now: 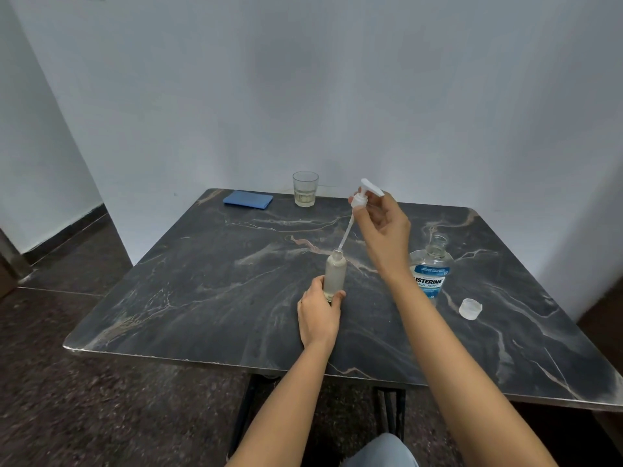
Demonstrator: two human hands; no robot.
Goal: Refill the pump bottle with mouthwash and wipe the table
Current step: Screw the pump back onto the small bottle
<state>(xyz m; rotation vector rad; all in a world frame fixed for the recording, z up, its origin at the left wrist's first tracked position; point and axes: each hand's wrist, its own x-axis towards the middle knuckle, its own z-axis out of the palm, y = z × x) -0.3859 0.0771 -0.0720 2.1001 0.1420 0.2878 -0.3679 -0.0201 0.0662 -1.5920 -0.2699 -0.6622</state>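
1. My left hand (318, 315) grips the base of the small frosted pump bottle (334, 274), upright near the middle of the dark marble table (202, 298).
2. My right hand (382, 227) pinches the white plastic pump head (362, 193) at one o'clock above it, with the dip tube's tip at the bottle's mouth.
3. At three o'clock stands the uncapped clear mouthwash bottle with a blue label (431, 274). Its clear cap (470, 309) lies at four.
4. A clear glass tumbler (305, 189) sits at twelve and a folded blue cloth (247, 199) at eleven.

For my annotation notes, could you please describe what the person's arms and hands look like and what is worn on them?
No sleeves show: the left arm and right arm are bare to the frame edge. The left hand and right hand wear no gloves; no watch, bracelet or ring is visible.
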